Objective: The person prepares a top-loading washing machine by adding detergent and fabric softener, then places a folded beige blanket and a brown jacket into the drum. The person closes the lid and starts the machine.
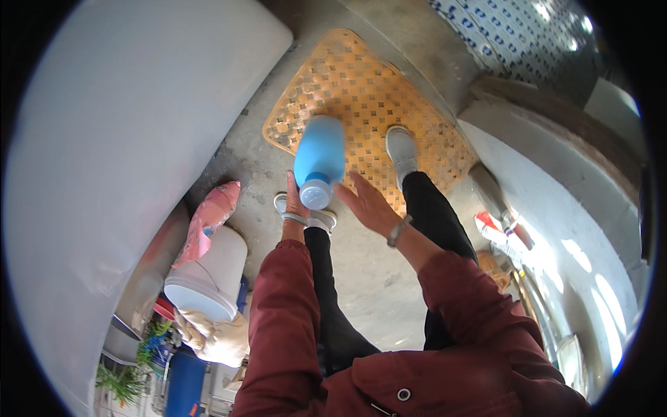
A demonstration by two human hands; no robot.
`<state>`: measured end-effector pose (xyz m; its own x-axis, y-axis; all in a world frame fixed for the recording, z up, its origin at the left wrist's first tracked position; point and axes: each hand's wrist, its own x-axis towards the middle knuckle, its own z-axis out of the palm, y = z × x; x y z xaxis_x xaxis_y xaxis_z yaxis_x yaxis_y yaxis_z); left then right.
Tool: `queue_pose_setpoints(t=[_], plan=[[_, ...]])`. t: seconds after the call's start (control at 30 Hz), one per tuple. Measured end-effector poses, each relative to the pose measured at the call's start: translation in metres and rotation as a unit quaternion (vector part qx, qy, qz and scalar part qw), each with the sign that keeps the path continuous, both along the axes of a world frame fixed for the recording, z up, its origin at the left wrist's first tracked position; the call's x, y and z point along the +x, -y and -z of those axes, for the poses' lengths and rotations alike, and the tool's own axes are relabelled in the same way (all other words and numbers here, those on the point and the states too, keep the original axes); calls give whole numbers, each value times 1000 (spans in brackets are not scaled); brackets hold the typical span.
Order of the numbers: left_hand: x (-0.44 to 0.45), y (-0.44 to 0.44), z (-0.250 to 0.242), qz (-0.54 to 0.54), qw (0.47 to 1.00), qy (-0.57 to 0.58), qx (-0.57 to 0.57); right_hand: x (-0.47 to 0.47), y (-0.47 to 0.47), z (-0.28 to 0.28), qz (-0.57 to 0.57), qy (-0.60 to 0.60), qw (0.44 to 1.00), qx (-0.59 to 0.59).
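Observation:
A light-blue plastic bottle (320, 143) with a blue neck and a pale translucent cap (316, 195) is held in the air, its cap end tilted towards me. My left hand (295, 200) grips it from the left and below, thumb up along its side; the other fingers are hidden behind the bottle. Just right of the cap, my right hand (371, 205) has its fingers apart and holds nothing. Whether its fingertips touch the cap, I cannot tell.
Below lies an orange perforated mat (365, 99) on concrete floor (375, 292); my right shoe (401, 148) stands on it. A large white panel (130, 104) fills the left. A white bucket (213, 266), a pink bag (211, 219) and plants (122, 383) are lower left. A pale wall (547, 172) curves along the right.

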<state>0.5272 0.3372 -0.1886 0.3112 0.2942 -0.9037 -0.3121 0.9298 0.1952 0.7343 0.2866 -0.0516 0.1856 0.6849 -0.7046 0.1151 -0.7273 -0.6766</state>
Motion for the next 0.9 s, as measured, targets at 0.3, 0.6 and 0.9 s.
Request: queue_pose_setpoints(t=[0.3,0.6,0.9], plan=[[27,0,25,-20,989,-123,79,-5,-39,78,139,-186,964,-128],[17,23,-57,120,944,-270,148,17,-52,38,118,-339,901,-246],[-51,72,-115,101,921,-361,110,-56,-69,-24,-39,-208,956,-202]])
